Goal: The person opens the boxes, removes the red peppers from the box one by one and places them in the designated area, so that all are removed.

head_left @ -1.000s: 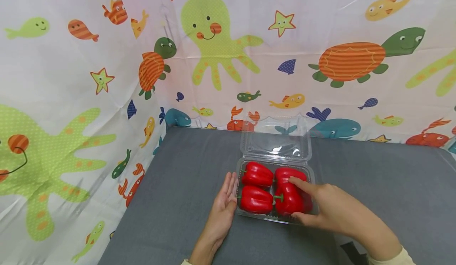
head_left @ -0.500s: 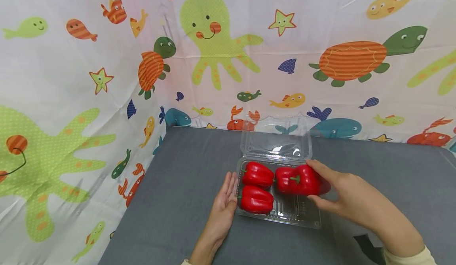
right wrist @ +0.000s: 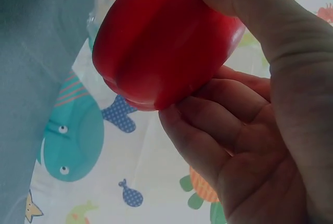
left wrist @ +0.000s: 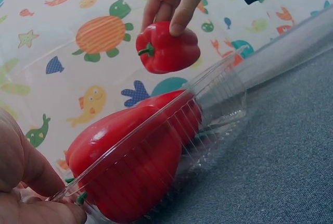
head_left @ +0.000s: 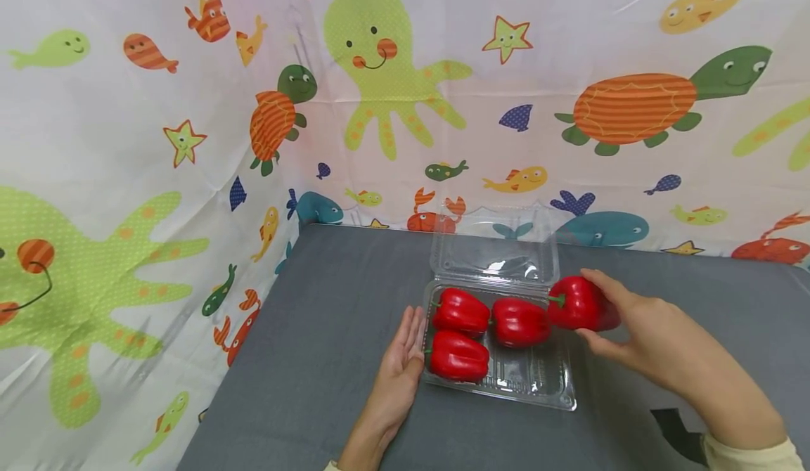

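Note:
My right hand (head_left: 652, 330) holds a red bell pepper (head_left: 579, 304), stem facing left, at the right edge of a clear plastic clamshell container (head_left: 538, 386). In the left wrist view this pepper (left wrist: 169, 47) is up above the container's rim; in the right wrist view, thumb and fingertips grip the pepper (right wrist: 161, 47) from opposite sides. Inside the container lie three more red bell peppers: one at upper left (head_left: 462, 311), one at lower left (head_left: 458, 356), one at upper right (head_left: 521, 322). Alongside the container's left edge, my left hand (head_left: 395, 369) touches the rim with fingers extended.
The container's transparent lid (head_left: 496, 249) stands folded back at its far side. Grey cloth covers the table (head_left: 329, 302). A white curtain (head_left: 443, 126) printed with sea animals hangs behind and to the left.
My right hand has lifted one pepper from the container's right half and carried it rightward. The pepper that lay partly behind it is now fully visible. My left hand stays at the container's side.

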`<state>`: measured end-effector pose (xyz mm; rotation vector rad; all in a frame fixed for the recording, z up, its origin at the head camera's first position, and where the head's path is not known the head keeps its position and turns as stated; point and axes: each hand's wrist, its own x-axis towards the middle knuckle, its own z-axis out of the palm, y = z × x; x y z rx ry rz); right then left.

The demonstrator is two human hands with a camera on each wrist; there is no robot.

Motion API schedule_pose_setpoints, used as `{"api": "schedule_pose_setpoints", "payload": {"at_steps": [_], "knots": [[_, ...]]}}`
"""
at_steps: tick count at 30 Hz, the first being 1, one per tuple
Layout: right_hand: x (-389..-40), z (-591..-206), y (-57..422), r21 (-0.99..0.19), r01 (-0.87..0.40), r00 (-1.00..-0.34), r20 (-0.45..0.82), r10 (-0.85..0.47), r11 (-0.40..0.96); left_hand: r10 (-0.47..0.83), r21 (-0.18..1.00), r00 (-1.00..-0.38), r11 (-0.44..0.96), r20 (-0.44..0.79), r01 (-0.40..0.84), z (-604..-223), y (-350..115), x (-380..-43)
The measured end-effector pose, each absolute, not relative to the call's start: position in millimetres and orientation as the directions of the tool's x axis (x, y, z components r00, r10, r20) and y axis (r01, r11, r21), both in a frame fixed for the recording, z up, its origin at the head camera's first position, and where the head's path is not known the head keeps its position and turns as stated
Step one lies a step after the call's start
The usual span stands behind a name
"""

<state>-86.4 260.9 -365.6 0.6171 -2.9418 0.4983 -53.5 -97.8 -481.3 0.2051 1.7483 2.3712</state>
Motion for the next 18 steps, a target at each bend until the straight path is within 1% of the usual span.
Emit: {"api": "schedule_pose_setpoints", "payload": {"at_steps": [6,12,18], "knots": [[-91.8,-370.1,269.4,-0.318,-0.369,-0.93,0.127,-0.346,0.874,0.236,0.957,-0.972,-0.282,-0.002,-0.071,-481.1,-97.6,-53.1],[-95.8,-376.9,281.7,-0.303,-0.369,-0.929,0.145,-0.34,0.879,0.238,0.956,-0.971,-0.283,-0.002,-0.072,-481.8,-98.0,-52.5],[-100.7,-383.0,291.2,-0.303,-0.327,-0.945,0.114,-0.307,0.895,0.243,0.956,-0.97,-0.283,-0.001,-0.072,-482.0,-97.4,-53.0]]}}
